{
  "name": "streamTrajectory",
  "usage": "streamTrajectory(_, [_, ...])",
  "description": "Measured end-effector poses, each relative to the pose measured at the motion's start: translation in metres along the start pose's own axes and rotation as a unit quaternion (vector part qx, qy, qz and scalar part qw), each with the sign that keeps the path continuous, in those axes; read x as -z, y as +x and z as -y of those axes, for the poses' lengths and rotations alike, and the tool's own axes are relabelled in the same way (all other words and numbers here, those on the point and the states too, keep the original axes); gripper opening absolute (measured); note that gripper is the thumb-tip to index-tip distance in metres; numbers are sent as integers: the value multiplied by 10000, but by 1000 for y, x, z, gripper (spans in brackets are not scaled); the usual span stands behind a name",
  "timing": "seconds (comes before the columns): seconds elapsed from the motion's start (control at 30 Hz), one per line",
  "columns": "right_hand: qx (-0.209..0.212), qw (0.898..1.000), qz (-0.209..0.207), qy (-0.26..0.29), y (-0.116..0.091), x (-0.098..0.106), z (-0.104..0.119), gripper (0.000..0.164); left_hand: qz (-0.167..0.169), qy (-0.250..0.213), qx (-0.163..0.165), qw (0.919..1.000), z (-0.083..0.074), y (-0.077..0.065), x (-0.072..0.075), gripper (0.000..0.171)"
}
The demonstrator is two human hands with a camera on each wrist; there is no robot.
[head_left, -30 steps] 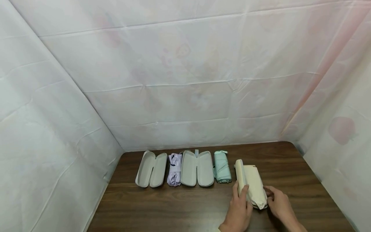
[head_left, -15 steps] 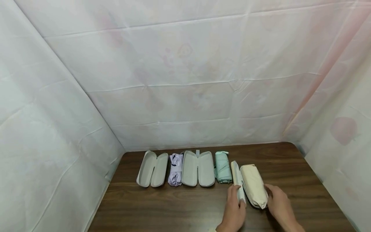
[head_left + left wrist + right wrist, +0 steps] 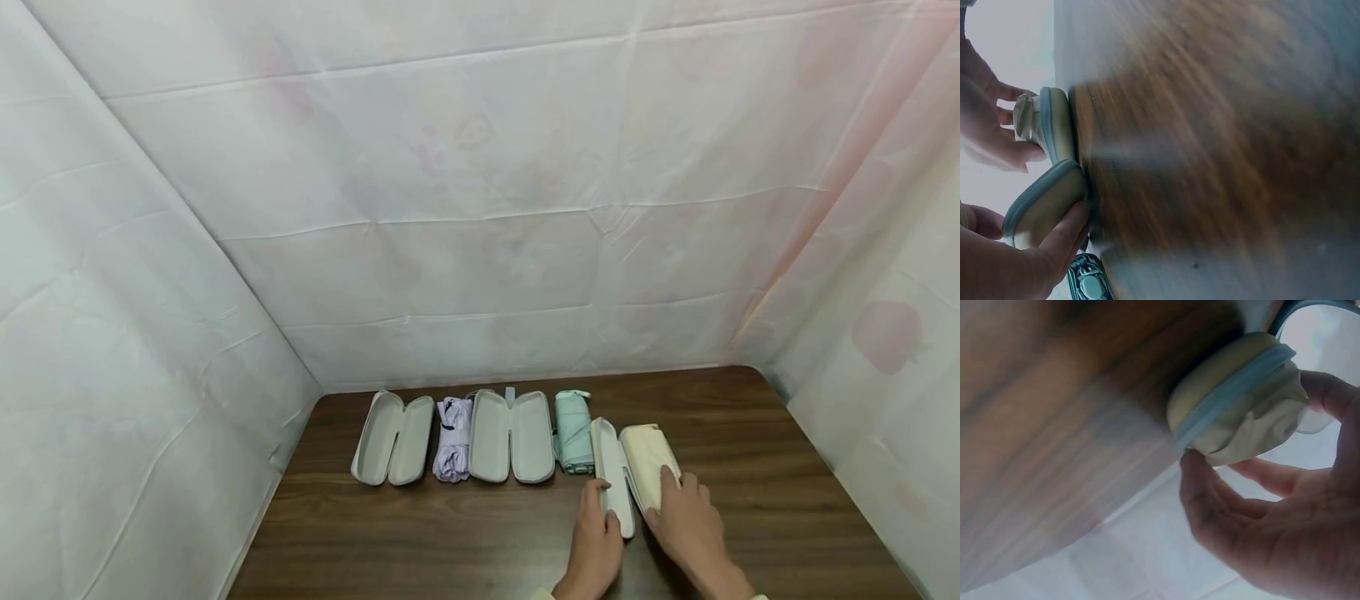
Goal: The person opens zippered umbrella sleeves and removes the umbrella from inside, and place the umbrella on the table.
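A cream zip case [image 3: 617, 483] lies spread on the table, its pale lined lid on the left. In its right half sits a cream folded umbrella [image 3: 647, 454], its crumpled fabric end visible in the right wrist view. My left hand [image 3: 595, 542] holds the near end of the lid [image 3: 1047, 209] between thumb and fingers. From above, my right hand [image 3: 690, 525] grips the near part of the umbrella [image 3: 1259, 425], thumb on one side and fingers on the other. One fingertip meets the blue-grey zip edge [image 3: 1235, 394].
Left of the case lies a teal folded umbrella [image 3: 574, 433], close to the lid. Farther left are an open grey case [image 3: 531, 437], a lilac folded bundle [image 3: 453, 442] and another open grey case [image 3: 411, 442]. Pale cloth walls [image 3: 480, 275] surround the wooden table [image 3: 420, 542].
My left hand has swung the lid over to the left, laying the case open. The right hand has moved from the case's right side onto the cream folded umbrella.
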State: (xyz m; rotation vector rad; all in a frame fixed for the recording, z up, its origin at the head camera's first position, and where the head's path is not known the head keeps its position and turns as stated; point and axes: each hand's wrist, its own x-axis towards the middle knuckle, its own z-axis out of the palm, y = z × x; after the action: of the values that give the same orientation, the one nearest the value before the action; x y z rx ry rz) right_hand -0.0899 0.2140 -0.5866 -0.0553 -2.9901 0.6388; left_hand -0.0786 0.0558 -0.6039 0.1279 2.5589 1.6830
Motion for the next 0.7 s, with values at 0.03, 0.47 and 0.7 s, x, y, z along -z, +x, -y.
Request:
streamTrajectory(0.03, [-36, 10000, -22, -45, 2, -1, 2, 71, -3, -7, 10, 10000, 1, 1, 0, 34])
streamTrajectory(0.47, [-353, 9987, 371, -29, 17, 0, 12, 55, -120, 44, 34, 9999, 3, 5, -4, 33])
streamTrajectory(0.7, [-530, 9971, 541, -11, 22, -3, 15, 50, -249, 101, 20, 9996, 4, 7, -7, 33])
